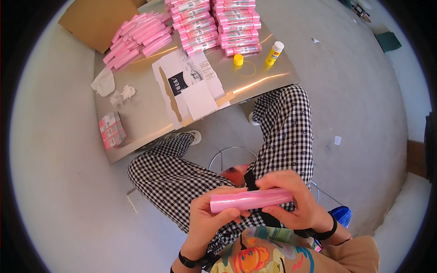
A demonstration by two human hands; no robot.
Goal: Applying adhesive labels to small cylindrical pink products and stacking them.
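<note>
A pink roll (251, 200) lies level between both hands, above my lap in checked trousers. My left hand (210, 223) grips its left end from below. My right hand (291, 202) wraps its right end, thumb under and fingers over. On the metal table (145, 113) ahead lies a flat white paper sheet with a dark label (189, 86). A yellow glue bottle (274, 53) stands near the table's right edge, its yellow cap (238, 59) beside it.
Loose pink rolls (139, 38) are heaped at the table's far left beside a brown cardboard box (93, 20). Wrapped pink rolls (218, 22) are stacked in rows at the back. Crumpled tissues (111, 88) and small pink packs (112, 131) lie at the left. A metal stool ring (232, 152) shows between my knees.
</note>
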